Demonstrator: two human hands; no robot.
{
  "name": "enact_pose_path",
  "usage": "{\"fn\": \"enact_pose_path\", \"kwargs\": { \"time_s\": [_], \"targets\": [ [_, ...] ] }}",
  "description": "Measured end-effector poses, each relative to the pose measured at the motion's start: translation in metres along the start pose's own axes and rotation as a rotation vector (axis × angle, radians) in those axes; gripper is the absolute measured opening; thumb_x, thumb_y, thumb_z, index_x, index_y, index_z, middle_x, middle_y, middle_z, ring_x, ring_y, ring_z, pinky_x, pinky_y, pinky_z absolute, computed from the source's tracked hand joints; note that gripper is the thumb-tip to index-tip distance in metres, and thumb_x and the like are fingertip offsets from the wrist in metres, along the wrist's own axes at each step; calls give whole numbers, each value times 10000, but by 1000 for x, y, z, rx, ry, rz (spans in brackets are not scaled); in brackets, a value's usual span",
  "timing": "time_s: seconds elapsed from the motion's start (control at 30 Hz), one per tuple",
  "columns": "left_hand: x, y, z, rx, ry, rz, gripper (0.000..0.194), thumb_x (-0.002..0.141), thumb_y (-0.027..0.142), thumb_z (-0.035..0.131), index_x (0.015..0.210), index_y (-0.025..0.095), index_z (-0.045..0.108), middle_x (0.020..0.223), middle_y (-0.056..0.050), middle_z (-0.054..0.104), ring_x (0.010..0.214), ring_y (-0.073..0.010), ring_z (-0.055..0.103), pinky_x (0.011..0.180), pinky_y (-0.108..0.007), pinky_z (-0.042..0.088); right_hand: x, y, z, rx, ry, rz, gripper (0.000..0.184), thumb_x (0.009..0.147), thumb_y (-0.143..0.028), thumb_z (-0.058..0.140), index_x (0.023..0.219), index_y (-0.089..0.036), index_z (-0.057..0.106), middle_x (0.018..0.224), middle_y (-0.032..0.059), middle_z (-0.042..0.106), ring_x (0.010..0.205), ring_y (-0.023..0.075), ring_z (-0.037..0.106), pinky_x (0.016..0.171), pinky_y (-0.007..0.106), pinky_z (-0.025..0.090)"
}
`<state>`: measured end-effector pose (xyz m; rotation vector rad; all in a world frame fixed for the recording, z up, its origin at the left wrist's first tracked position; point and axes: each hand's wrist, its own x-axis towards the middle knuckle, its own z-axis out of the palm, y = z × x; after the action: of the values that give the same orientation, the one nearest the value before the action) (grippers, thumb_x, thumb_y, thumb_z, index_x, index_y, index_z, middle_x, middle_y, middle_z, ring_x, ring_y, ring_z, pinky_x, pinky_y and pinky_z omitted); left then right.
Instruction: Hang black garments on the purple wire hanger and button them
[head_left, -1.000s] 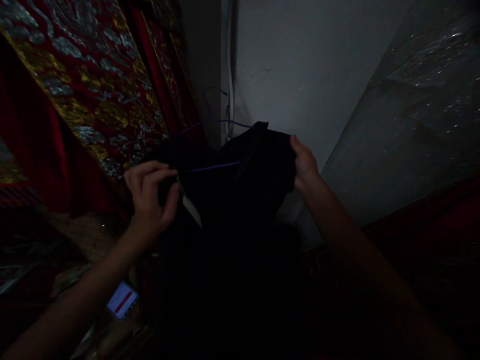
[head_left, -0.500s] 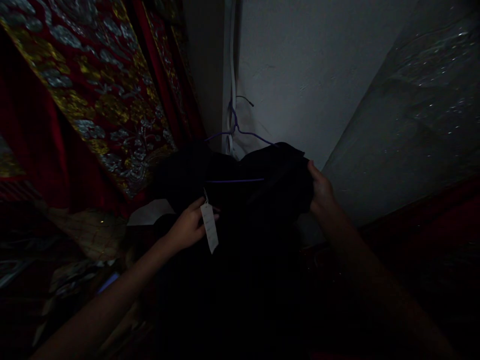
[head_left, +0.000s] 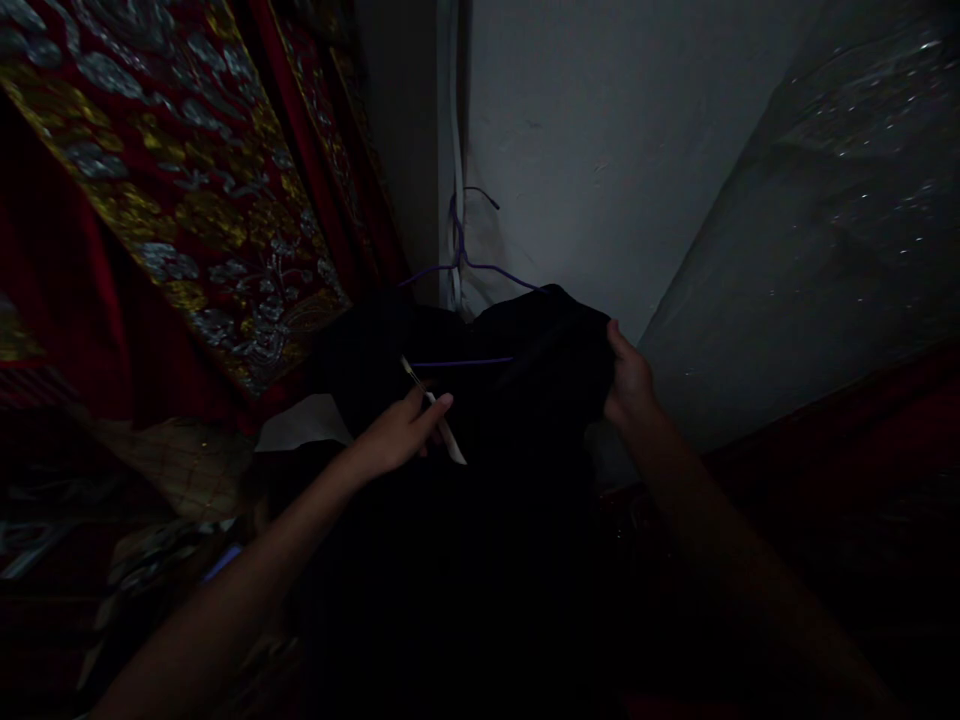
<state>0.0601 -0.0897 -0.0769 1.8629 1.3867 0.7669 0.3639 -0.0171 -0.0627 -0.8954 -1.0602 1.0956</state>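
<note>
A black garment [head_left: 480,540] hangs from a purple wire hanger [head_left: 495,268] against the wall; its lower part is lost in the dark. My left hand [head_left: 401,430] is closed at the garment's front, thumb pressed on a white paper tag [head_left: 452,440]. The tag is on a string and shows almost edge-on. My right hand [head_left: 630,380] grips the garment's right shoulder edge, thumb up on the side and the other fingers mostly hidden behind the cloth.
Red cloth with gold and silver sequin embroidery [head_left: 202,200] hangs at the left. A white pipe or cord [head_left: 455,100] runs down the grey wall [head_left: 585,120]. Clear plastic sheeting [head_left: 840,200] covers the right side. Dim cloth items lie at lower left.
My left hand has moved slightly right and turned, and its thumb now closes on the tag, which has swung from facing me to nearly edge-on. My right hand keeps its hold.
</note>
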Motion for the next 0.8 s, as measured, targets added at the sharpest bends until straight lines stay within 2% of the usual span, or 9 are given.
{"fn": "enact_pose_path", "kwargs": {
  "time_s": [0.07,0.13,0.3,0.37,0.47,0.57,0.67,0.8],
  "targets": [
    [3,-6,-5,352,28,-69,681,945,714,332,1166,145,634,881,-144,734,763,-273,704,691,-376,520,-1,-1,-2,-18,-16,-33,585,801,-760,552,1039,-251,715,977,110,756,1084,336,688,908,530,589],
    [2,-12,-9,605,83,-129,738,940,738,269,978,140,699,934,-196,741,876,-338,718,751,-418,518,-2,-3,-4,-27,-6,-49,582,802,-755,558,1062,-257,709,996,97,757,1075,324,694,906,518,591],
    [-7,-20,-30,791,178,-265,835,923,763,179,812,157,744,829,-207,746,819,-362,734,677,-406,523,-4,-5,-6,-42,11,-40,522,842,-710,551,1075,-267,701,1041,86,761,1080,294,703,896,457,597],
    [-13,-19,-39,816,148,-321,836,916,766,185,753,165,743,743,-200,731,777,-372,733,645,-414,521,-5,-5,-5,-7,45,-15,505,842,-695,571,1072,-265,702,1064,85,761,1094,292,699,904,454,596],
    [-25,-12,-43,827,-6,-333,757,942,706,240,772,175,751,728,-172,734,751,-341,736,666,-403,529,-3,-2,-4,49,96,11,497,831,-673,612,1072,-250,706,1082,92,761,1123,299,687,931,460,585],
    [-37,-4,-36,885,-80,-317,648,981,580,291,908,152,772,873,-188,761,859,-335,744,762,-409,542,0,2,-3,74,118,15,507,842,-664,607,1072,-225,716,1069,114,764,1157,307,672,967,458,565],
    [-37,-5,-37,951,-47,-354,586,988,497,315,1024,129,769,1007,-222,756,990,-369,727,833,-442,537,3,6,-2,101,121,23,498,852,-642,604,1070,-210,723,1053,118,767,1163,306,668,986,455,553],
    [-25,-23,-56,926,97,-464,500,952,468,415,1015,114,763,1057,-245,741,1004,-392,717,802,-440,526,2,5,-1,109,81,17,498,846,-639,614,1057,-201,728,1029,112,768,1131,304,681,971,446,558]
  ]
}}
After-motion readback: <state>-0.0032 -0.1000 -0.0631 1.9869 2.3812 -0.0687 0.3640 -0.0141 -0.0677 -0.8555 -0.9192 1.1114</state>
